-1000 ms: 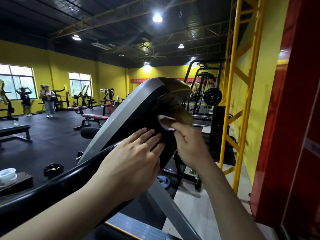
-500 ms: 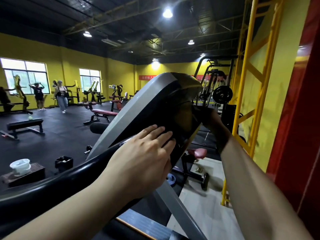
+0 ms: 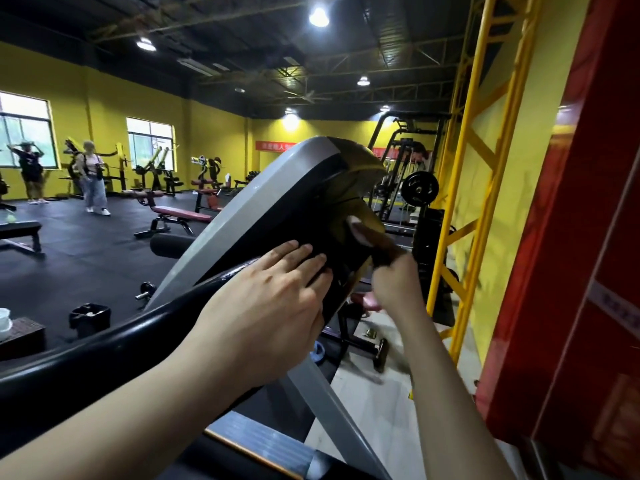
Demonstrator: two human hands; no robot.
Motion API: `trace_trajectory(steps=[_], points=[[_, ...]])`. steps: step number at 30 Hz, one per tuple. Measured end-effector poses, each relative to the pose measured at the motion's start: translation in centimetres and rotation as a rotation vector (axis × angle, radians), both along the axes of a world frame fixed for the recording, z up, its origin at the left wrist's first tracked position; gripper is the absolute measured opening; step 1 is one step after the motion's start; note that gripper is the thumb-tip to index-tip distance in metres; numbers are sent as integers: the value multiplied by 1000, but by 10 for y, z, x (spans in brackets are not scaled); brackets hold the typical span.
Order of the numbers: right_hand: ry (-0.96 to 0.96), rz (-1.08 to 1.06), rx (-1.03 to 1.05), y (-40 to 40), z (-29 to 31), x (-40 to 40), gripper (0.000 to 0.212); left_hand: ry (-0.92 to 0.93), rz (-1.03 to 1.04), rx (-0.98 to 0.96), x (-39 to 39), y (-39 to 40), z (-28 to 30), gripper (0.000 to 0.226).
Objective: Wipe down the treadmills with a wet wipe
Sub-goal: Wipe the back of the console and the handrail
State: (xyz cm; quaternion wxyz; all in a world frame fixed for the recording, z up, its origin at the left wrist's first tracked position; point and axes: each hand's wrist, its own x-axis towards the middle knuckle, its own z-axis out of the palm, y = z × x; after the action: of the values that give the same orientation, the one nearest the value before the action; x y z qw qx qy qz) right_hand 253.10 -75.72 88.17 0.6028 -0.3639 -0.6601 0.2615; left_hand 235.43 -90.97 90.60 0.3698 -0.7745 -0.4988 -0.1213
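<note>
The treadmill console [image 3: 263, 199], grey-edged with a dark glossy panel, tilts up in front of me. My left hand [image 3: 273, 306] lies flat on the lower part of the panel, fingers straight. My right hand [image 3: 394, 271] reaches round the console's right edge; its fingers are blurred and partly hidden, and they hold a white wet wipe [image 3: 356, 228] against that edge. The black handrail [image 3: 104, 355] crosses below my left forearm.
A yellow steel frame [image 3: 467, 168] and a red pillar [image 3: 571, 237] stand close on the right. Weight benches [image 3: 173, 216] and racks [image 3: 408, 174] fill the floor behind; two people [image 3: 93, 178] are at far left. A white container [image 3: 3, 318] sits low left.
My right hand was on the panel with the wipe, then went behind the console's right edge; now it is back at that edge, lower, with the wipe showing. My left hand has stayed flat.
</note>
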Motion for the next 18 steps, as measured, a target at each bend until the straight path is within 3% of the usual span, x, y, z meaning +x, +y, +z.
trace_trajectory(steps=[2,7,10,15,18], points=[[94,100,-94,41,18,3,30,-2,0,-11,0,0,-1,56],[120,-98,-264,117,32,5,35,-21,-10,-17,0,0,0,57],[134,-147,-250,123,28,6,35,-31,-14,-19,1,1,0,59],[387,-111,-98,32,-21,-19,32,-26,-19,-9,0,1,0,58],[391,-68,86,-54,-50,-47,40,-12,-23,0,0,1,-1,58]])
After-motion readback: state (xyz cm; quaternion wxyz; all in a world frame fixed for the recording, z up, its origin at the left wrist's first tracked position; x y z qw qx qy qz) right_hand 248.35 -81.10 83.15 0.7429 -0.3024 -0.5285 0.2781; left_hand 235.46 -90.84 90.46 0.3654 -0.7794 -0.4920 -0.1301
